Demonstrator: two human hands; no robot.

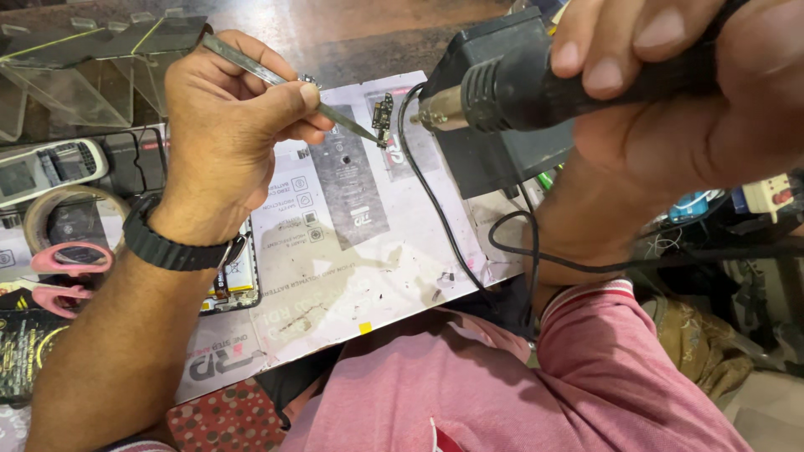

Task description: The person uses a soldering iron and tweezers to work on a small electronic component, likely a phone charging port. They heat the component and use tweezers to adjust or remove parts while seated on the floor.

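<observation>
Gripping a pair of metal tweezers (pixel 276 79), the left hand (pixel 222 134) is closed around their shaft, and a small dark circuit board (pixel 383 117) is pinched at their tips just above the white printed mat (pixel 368 259) on the table. A black hot-air gun (pixel 511 84) is clasped in the closed right hand (pixel 670 92), its metal nozzle (pixel 437 109) aimed at the board from just beside it. Overheating is judged the chief risk: with the nozzle this near, small parts could be scorched or blown loose. The board could also slip from the narrow tweezer tips. The black cable (pixel 444 218) trailing over the mat might snag the wrist. The board is seen as narrow, dark, with gold-coloured contacts, held roughly upright.
</observation>
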